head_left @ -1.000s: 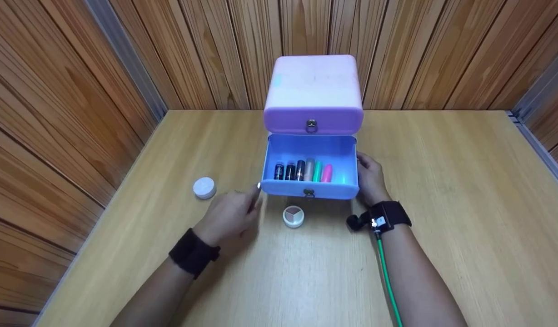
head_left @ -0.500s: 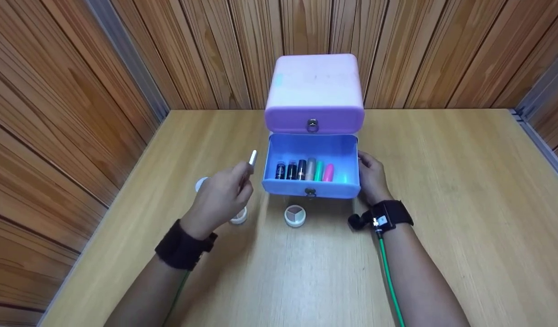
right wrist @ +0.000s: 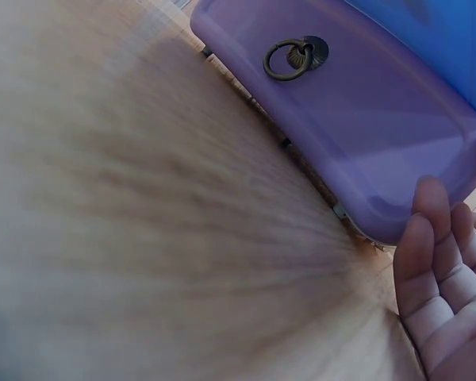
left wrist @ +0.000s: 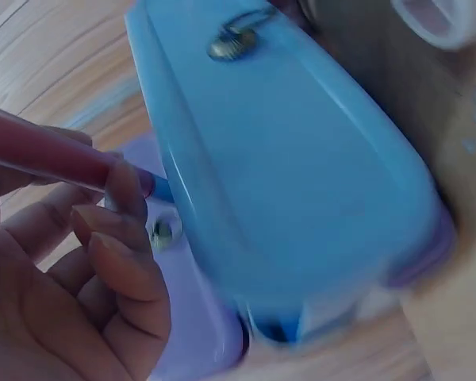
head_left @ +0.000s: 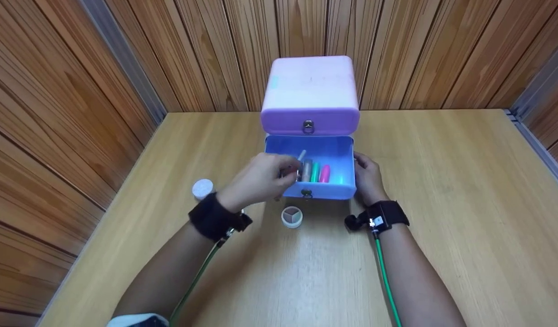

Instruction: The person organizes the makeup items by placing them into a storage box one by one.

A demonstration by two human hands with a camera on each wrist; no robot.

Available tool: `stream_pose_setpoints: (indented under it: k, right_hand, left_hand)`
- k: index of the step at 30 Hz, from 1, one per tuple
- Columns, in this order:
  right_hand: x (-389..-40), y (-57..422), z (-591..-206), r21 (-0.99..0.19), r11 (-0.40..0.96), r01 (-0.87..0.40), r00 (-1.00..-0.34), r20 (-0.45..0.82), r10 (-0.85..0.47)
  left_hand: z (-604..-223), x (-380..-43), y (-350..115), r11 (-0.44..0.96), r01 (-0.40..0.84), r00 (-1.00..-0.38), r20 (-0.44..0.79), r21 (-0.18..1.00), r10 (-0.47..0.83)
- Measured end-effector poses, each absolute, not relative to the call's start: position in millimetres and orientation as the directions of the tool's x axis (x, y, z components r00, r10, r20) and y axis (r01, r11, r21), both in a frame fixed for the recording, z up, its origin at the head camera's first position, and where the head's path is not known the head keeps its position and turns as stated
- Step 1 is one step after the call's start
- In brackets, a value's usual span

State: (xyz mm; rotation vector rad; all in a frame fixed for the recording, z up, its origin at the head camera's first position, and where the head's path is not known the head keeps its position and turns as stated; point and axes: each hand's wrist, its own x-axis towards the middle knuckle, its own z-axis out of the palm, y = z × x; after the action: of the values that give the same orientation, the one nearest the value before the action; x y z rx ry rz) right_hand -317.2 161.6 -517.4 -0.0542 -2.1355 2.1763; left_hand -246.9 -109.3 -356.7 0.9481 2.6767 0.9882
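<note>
My left hand (head_left: pixel 261 179) reaches over the front left of the pulled-out blue drawer (head_left: pixel 330 191). It pinches a slim pinkish-red tube (left wrist: pixel 55 151), whose pale end (head_left: pixel 301 155) points up in the head view. Beyond the fingertips stand a grey tube (head_left: pixel 307 170), a green tube (head_left: pixel 315 172) and a pink tube (head_left: pixel 325 173) inside the drawer; dark tubes are mostly covered by the hand. Beside the organizer's right side is my right hand (head_left: pixel 369 179). Its fingertips rest near the lower purple drawer's corner (right wrist: pixel 381 182), fingers relaxed; contact is hard to tell.
The organizer's pink top (head_left: pixel 313 84) rises behind the drawer, above a purple upper drawer (head_left: pixel 326 121). A white round pot (head_left: pixel 202 188) stands at left. A three-colour powder pot (head_left: pixel 291 216) sits just before the organizer. Wood panels line the back and left.
My left hand first drew back left, raising the tube beside the drawer, then moved right over the drawer's front with it. The right hand keeps its place beside the organizer.
</note>
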Motion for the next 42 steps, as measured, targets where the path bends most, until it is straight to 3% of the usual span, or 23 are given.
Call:
stream_pose_setpoints:
  k: [5,10,18,27,31,42]
  right_hand:
    - [-317,160,-516,-0.999,-0.013,-0.04,-0.995,0.039,0.087]
    - [-316,158,-515,-0.999,-0.031,-0.036,-0.995,0.033,0.089]
    - [-317,156,-515,-0.997,-0.04,-0.062,-0.994,0.059,0.091]
    - [-317,153,-515,-0.998,-0.031,-0.045,-0.995,0.043,0.086]
    - [-317,151,-516,-0.999,-0.029,-0.039,-0.995,0.037,0.088]
    - [-316,153,-515,-1.0,0.001,-0.026,-0.995,0.026,0.098]
  left_hand:
    - [-352,-264,-89,0.557,0.468,-0.755,-0.017,0.686,0.656]
    - [-349,-273,-67,0.603,0.41,-0.778,-0.082,0.685,0.622]
    - [-353,-281,-35,0.645,0.456,-0.807,-0.02,0.614,0.59]
    - [-369,-294,-18,0.721,0.383,-0.854,-0.077,0.578,0.515]
    - [-376,-299,-16,0.729,0.389,-0.868,-0.042,0.563,0.495]
    - [-386,-305,-9,0.745,0.471,-0.843,-0.008,0.472,0.538]
